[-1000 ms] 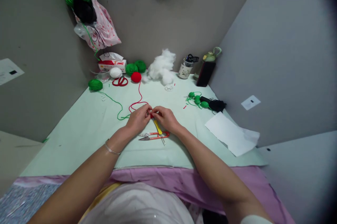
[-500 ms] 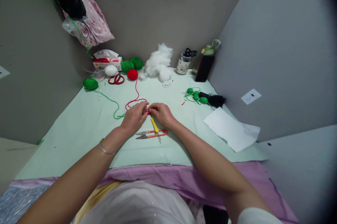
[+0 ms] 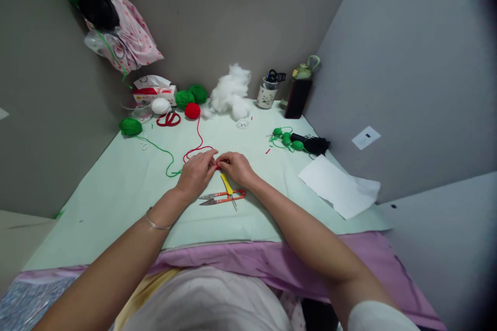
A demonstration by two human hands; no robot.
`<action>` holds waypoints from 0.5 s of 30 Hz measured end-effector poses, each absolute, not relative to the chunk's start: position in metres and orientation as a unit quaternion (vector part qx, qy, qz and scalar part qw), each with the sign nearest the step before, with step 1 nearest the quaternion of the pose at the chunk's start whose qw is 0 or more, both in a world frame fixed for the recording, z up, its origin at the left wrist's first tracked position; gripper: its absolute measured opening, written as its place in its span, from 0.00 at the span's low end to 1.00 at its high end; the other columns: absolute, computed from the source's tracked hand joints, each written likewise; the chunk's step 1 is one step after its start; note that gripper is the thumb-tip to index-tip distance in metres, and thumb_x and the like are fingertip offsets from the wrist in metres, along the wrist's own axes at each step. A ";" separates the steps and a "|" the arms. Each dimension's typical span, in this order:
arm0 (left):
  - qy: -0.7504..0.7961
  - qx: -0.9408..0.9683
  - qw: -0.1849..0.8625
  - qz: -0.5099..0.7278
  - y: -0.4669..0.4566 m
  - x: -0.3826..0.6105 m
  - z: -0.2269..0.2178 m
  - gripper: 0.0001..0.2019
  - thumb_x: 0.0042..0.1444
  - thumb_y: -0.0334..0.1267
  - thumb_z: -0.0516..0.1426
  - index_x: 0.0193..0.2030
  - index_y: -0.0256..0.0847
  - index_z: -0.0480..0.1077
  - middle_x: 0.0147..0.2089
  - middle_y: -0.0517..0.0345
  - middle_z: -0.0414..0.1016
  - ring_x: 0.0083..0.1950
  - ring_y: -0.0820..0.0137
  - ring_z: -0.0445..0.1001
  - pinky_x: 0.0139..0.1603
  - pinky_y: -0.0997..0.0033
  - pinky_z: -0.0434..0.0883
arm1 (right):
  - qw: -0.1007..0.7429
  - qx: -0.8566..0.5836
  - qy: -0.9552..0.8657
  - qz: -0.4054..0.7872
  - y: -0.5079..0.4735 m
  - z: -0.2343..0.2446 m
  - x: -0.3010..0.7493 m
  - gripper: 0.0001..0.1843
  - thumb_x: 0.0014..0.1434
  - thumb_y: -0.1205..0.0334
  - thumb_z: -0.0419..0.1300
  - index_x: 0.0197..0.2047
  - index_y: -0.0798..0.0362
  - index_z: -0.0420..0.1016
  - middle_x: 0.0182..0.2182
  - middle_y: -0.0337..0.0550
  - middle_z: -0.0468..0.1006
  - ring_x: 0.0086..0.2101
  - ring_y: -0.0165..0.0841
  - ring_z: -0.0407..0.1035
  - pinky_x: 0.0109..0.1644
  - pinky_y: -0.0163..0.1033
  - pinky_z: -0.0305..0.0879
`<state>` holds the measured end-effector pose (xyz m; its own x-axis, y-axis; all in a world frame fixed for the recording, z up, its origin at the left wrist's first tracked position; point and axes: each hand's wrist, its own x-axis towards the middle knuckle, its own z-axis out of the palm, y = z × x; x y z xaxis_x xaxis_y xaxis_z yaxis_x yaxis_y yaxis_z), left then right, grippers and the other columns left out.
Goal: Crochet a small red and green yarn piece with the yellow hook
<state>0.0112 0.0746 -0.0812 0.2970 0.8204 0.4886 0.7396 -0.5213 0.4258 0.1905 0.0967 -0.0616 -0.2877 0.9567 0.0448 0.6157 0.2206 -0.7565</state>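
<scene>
My left hand [image 3: 196,171] and my right hand [image 3: 237,169] meet at the middle of the table, fingertips pinched together on a small red yarn piece [image 3: 218,167]. Most of that piece is hidden by the fingers. A red strand [image 3: 201,134] curls from the red yarn ball [image 3: 192,110] to the hands. Beside my left hand, a green strand [image 3: 170,157] leads back to a green yarn ball [image 3: 130,126]. Just below the fingers, a yellow-handled crochet hook [image 3: 225,184] lies across orange thread snips [image 3: 239,195].
At the back stand a tissue box [image 3: 155,94], red-handled scissors [image 3: 169,119], white stuffing [image 3: 232,92], a cup of tools [image 3: 267,96] and a phone [image 3: 298,99] leaning on a bottle. To the right lie green pieces with black yarn [image 3: 316,145] and white paper [image 3: 341,187].
The view has shifted slightly, so the background sits a little further left. Both hands keep their pinch on the red yarn piece, with barely any movement.
</scene>
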 end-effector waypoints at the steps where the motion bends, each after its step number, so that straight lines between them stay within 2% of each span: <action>1: 0.484 0.804 0.057 0.340 0.075 0.011 -0.081 0.17 0.65 0.32 0.60 0.61 0.42 0.71 0.43 0.50 0.83 0.47 0.55 0.81 0.51 0.56 0.75 | 0.264 -0.536 -0.734 0.323 0.097 -0.062 0.191 0.09 0.64 0.67 0.63 0.40 0.49 0.86 0.36 0.40 0.87 0.36 0.34 0.76 0.42 0.36 0.65; 9: 0.483 0.801 0.084 0.343 0.073 0.011 -0.079 0.20 0.65 0.31 0.60 0.63 0.41 0.71 0.46 0.47 0.83 0.51 0.53 0.79 0.54 0.54 0.73 | 0.266 -0.533 -0.730 0.336 0.098 -0.064 0.191 0.06 0.63 0.66 0.64 0.38 0.50 0.84 0.33 0.37 0.85 0.34 0.31 0.74 0.40 0.35 0.63; 15: 0.498 0.776 0.160 0.353 0.074 0.011 -0.080 0.24 0.62 0.31 0.59 0.65 0.43 0.68 0.44 0.52 0.83 0.49 0.57 0.79 0.53 0.57 0.73 | 0.269 -0.520 -0.733 0.347 0.098 -0.061 0.194 0.08 0.64 0.65 0.62 0.38 0.51 0.85 0.33 0.38 0.85 0.34 0.31 0.73 0.39 0.36 0.62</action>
